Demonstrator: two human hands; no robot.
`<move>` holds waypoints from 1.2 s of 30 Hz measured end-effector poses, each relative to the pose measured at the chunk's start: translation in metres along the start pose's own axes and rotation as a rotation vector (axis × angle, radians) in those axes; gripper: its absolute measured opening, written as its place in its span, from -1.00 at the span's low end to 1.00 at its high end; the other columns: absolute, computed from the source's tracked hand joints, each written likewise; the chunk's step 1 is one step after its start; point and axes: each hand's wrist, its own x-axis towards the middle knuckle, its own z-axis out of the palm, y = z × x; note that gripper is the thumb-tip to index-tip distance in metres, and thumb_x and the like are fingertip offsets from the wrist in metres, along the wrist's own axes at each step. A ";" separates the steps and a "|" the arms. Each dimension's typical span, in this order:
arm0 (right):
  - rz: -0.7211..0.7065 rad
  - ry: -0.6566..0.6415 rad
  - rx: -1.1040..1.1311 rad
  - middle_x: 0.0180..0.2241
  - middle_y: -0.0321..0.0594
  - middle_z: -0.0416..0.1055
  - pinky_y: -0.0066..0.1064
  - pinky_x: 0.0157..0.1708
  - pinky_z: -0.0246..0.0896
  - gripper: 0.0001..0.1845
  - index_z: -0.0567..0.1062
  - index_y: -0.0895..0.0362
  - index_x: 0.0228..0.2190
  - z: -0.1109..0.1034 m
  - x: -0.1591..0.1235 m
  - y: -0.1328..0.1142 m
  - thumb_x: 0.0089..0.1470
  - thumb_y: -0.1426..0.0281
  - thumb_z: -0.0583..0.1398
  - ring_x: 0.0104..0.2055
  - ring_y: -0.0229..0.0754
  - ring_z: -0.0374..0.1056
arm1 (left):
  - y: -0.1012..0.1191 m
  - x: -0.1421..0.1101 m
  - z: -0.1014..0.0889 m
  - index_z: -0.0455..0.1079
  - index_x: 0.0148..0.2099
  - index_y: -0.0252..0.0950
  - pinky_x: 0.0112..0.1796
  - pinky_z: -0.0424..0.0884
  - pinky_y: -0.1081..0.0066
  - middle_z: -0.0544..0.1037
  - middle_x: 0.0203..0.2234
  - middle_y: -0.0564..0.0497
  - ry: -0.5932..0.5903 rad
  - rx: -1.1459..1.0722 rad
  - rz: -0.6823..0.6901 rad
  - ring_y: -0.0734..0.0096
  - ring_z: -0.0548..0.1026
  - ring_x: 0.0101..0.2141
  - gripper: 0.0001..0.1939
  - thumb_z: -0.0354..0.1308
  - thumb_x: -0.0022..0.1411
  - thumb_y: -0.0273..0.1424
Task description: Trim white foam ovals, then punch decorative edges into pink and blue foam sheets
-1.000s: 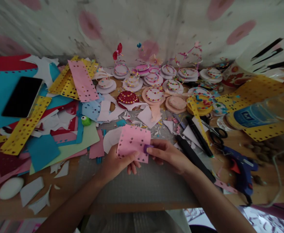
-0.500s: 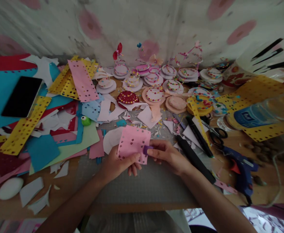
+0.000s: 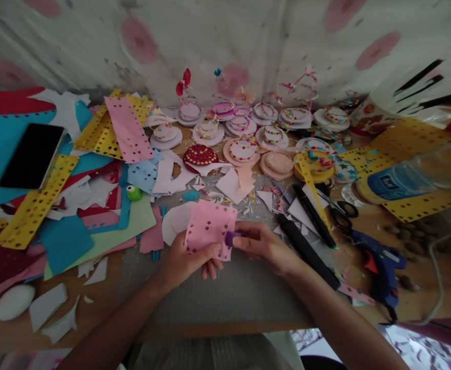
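Observation:
In the head view my left hand (image 3: pixel 186 262) pinches a pink foam sheet (image 3: pixel 210 226) pierced with small flower-shaped holes, thumb on top and fingers beneath. At the sheet's right edge, my right hand (image 3: pixel 262 245) grips a small purple craft punch (image 3: pixel 232 238), partly hidden by the fingers. Both hands are above the grey cutting mat (image 3: pixel 225 303). Just behind the sheet lies a white foam piece (image 3: pixel 174 222). Farther back stand several miniature foam hats trimmed with tiny beads or cut-outs, a dark red one (image 3: pixel 199 155) among them.
Coloured foam sheets and a phone (image 3: pixel 32 155) cover the left side. To the right lie a thick black marker (image 3: pixel 306 251), scissors (image 3: pixel 341 216), a blue glue gun (image 3: pixel 381 267) with its cord, and a plastic bottle (image 3: pixel 395 180). A white egg-shaped piece (image 3: pixel 14 302) sits front left.
The whole view has shifted slightly, so things appear a little farther left. Both hands keep the same hold on the pink sheet and the purple punch.

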 end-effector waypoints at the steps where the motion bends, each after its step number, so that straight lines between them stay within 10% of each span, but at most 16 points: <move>1: 0.013 -0.005 0.021 -0.53 -0.36 0.27 -0.48 -0.60 -0.13 -0.65 0.51 0.17 -0.39 -0.001 0.000 0.000 -0.01 0.11 0.30 -0.58 -0.36 0.02 | -0.001 0.000 -0.001 0.40 -0.45 -0.38 -0.74 0.27 0.59 0.57 -0.65 -0.04 0.001 -0.005 0.005 0.48 0.46 -0.73 -0.68 0.29 0.07 -0.20; 36: -0.004 0.030 0.157 -0.51 -0.35 0.25 -0.49 -0.54 0.07 -0.70 0.51 0.16 -0.45 -0.007 0.001 -0.003 0.02 0.16 0.28 -0.54 -0.35 0.05 | 0.001 0.000 -0.001 0.41 -0.48 -0.39 -0.73 0.30 0.57 0.57 -0.63 -0.06 -0.062 0.001 0.007 0.49 0.45 -0.72 -0.67 0.30 0.08 -0.20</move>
